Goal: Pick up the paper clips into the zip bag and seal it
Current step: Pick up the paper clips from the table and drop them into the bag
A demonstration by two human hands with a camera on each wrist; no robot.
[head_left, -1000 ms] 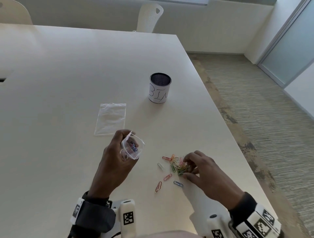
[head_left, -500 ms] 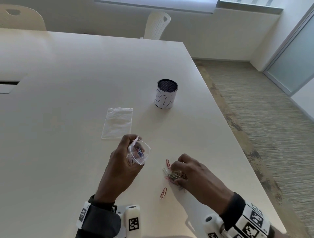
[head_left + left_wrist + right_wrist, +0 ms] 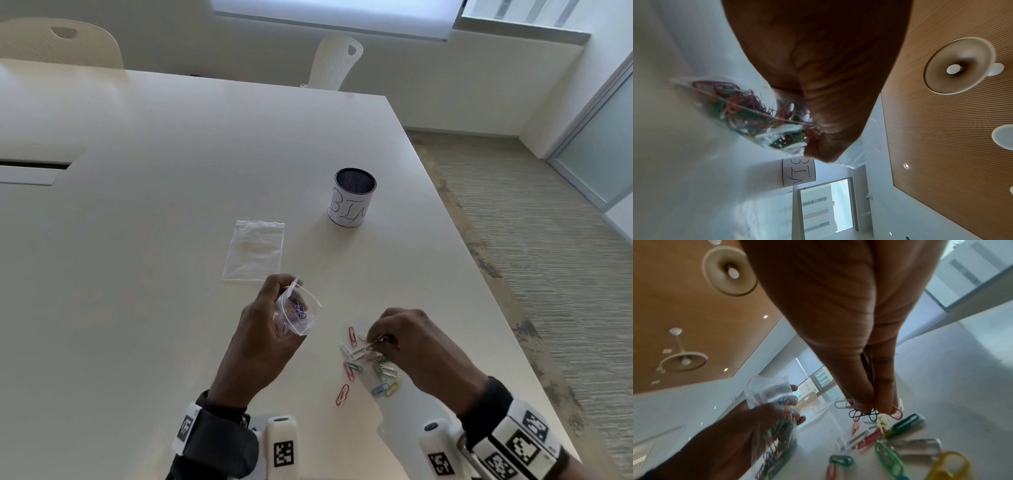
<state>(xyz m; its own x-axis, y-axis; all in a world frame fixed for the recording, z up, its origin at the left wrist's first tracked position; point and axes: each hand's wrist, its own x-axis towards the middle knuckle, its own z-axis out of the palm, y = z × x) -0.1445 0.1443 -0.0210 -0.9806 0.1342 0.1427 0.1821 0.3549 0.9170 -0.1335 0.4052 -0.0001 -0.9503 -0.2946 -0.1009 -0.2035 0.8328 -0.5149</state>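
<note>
1. A mesh cup (image 3: 355, 197) with a handwritten paper label stood upright on the table (image 3: 154, 205), well beyond the hands; a second, flat bag (image 3: 254, 250) lay near the left hand (image 3: 263, 337).
2. The left hand gripped the open zip bag (image 3: 297, 313), holding coloured clips, above the table.
3. The right hand (image 3: 416, 346) pinched a few clips over the loose paper clips (image 3: 371, 366) beside the bag.
4. How many clips the right hand held was hard to make out.
</note>
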